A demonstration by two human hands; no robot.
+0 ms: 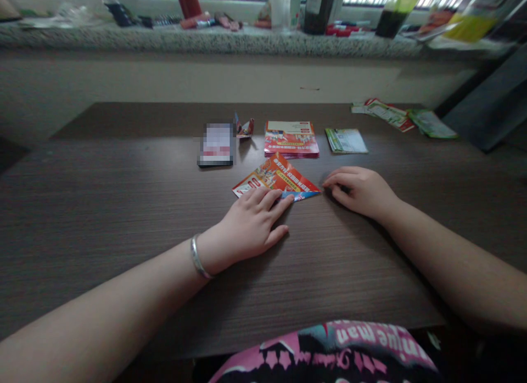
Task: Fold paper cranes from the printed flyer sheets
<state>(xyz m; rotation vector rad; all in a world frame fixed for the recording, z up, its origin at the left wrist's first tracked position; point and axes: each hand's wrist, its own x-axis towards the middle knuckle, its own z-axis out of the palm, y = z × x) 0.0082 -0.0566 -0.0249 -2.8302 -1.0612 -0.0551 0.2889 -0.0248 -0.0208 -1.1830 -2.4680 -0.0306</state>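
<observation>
A folded sheet of printed paper, red and orange with a blue strip along its near edge, lies on the table as a triangle. My left hand, fingers spread, rests flat on its near left part. Close to the paper's right corner is my right hand, its fingers curled with thumb and forefinger near each other. Whether anything sits between those fingertips I cannot make out. Just behind the triangle is a stack of similar red leaflets. A small folded paper figure stands left of the stack.
A phone with a blurred screen lies left of the paper figure. Green and white packets sit right of the stack, and more packets lie at the back right. Bottles and clutter line the stone windowsill beyond the brown table.
</observation>
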